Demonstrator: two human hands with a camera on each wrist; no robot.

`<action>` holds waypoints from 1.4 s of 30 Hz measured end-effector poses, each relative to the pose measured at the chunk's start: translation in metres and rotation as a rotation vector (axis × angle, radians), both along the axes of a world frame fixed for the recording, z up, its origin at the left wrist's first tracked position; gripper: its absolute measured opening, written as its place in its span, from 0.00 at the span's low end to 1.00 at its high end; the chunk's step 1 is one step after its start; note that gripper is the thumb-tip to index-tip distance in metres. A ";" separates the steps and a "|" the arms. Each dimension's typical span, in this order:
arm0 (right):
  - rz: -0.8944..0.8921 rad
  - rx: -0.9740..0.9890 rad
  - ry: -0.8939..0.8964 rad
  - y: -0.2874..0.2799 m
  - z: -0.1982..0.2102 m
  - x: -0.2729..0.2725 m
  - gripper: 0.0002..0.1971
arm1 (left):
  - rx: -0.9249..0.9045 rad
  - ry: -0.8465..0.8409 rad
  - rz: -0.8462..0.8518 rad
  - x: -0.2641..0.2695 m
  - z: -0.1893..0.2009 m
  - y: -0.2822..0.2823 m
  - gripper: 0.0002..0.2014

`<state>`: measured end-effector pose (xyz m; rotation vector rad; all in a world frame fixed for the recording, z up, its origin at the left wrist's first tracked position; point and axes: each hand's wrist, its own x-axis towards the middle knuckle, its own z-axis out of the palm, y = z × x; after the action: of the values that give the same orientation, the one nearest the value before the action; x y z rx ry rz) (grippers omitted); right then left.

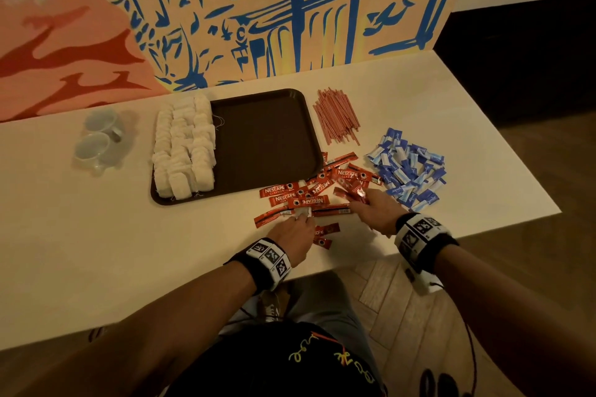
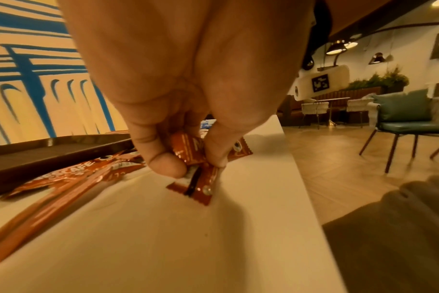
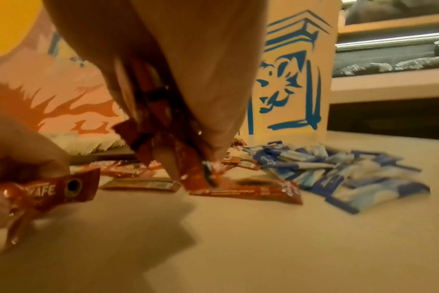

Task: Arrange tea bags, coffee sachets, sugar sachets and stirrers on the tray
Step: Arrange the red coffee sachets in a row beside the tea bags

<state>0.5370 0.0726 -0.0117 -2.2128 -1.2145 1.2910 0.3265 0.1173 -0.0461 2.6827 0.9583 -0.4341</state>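
Head view shows the counter (image 1: 96, 251), then the brown tray (image 1: 267, 142) with tea bags (image 1: 183, 145) filling its left side. Coffee sachets (image 1: 309, 193) lie scattered before it; left hand (image 1: 292, 237) and right hand (image 1: 375, 211) each grasp some. Gathering seems underway; next, carry them onto the bare tray.
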 end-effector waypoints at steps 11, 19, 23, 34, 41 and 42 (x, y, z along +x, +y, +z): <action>-0.255 0.268 0.510 0.018 0.014 -0.042 0.26 | -0.647 -0.745 0.743 0.000 0.041 0.035 0.06; -0.446 0.293 0.615 0.037 0.017 -0.064 0.09 | -0.609 -0.886 0.750 0.008 0.041 0.029 0.07; -0.420 0.308 0.525 0.042 0.017 -0.065 0.05 | -0.756 -0.956 0.820 0.000 0.045 0.027 0.17; 0.113 0.219 -0.027 0.053 -0.002 -0.037 0.23 | -0.125 -0.237 0.522 -0.059 0.001 0.055 0.22; 0.624 0.009 -0.449 0.054 -0.011 -0.043 0.34 | -0.039 -0.147 0.492 -0.062 0.000 0.056 0.18; 0.638 -0.001 -0.470 0.055 -0.011 -0.043 0.34 | -0.033 -0.140 0.496 -0.063 0.001 0.057 0.17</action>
<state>0.4945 0.1277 -0.0229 -2.2890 -2.2271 0.9594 0.2630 0.1746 -0.0448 2.2916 1.4925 -0.1508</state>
